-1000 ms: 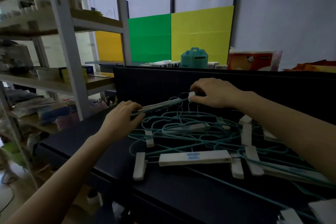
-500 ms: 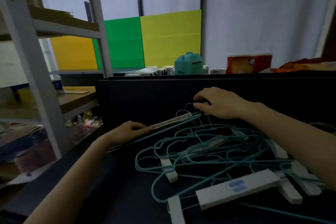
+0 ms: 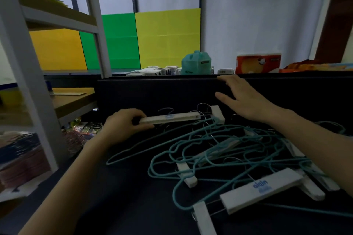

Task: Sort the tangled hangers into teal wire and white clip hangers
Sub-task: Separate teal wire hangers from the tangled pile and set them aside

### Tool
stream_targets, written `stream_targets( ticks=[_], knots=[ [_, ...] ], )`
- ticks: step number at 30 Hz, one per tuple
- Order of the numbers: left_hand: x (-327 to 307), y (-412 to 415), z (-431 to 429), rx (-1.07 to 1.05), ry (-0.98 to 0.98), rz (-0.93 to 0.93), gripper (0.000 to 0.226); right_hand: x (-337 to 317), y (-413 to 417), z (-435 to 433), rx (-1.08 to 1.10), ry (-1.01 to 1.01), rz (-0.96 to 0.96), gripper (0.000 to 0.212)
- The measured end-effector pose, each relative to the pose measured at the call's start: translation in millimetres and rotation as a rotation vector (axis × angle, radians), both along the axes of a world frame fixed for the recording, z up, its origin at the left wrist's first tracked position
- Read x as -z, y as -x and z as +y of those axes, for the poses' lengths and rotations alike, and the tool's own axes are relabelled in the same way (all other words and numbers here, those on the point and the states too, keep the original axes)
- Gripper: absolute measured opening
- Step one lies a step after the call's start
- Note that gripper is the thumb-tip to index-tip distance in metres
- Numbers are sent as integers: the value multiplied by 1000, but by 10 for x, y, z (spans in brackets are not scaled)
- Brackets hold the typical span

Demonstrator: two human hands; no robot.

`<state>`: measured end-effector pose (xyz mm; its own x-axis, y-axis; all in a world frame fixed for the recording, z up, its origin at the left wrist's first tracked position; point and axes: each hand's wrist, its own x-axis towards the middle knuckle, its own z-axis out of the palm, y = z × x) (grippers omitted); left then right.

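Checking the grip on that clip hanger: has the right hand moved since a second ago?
Yes. The right hand has let go, lifting up toward the black back panel.

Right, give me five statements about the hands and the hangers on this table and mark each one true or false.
1. The left hand grips one end of a white clip hanger. True.
2. The right hand is closed around a teal wire hanger. False: it is open, fingers spread, above the pile and holding nothing.
3. A white clip hanger with blue lettering lies near the front of the table. True.
4. The teal wire hangers are already stacked apart from the white ones. False: they lie tangled together with them.
5. The hanger in the left hand is held level at the far side of the pile. True.
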<state>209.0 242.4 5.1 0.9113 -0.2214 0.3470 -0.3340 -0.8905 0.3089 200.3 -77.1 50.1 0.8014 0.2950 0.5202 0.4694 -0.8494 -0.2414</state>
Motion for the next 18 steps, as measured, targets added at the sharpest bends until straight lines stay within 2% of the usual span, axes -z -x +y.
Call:
stream_targets(
  ticks=[8,12,18],
  knots=[
    [-28,64,156,-59,66,-170,34,91,35,208,-26,-205,175,66],
    [46,75,192,-30,148,-144,33,105,101,325,-33,-293,272,74],
    [179,123,40,46,401,-41,22,117,88,430,4,-435,411,70]
  ],
)
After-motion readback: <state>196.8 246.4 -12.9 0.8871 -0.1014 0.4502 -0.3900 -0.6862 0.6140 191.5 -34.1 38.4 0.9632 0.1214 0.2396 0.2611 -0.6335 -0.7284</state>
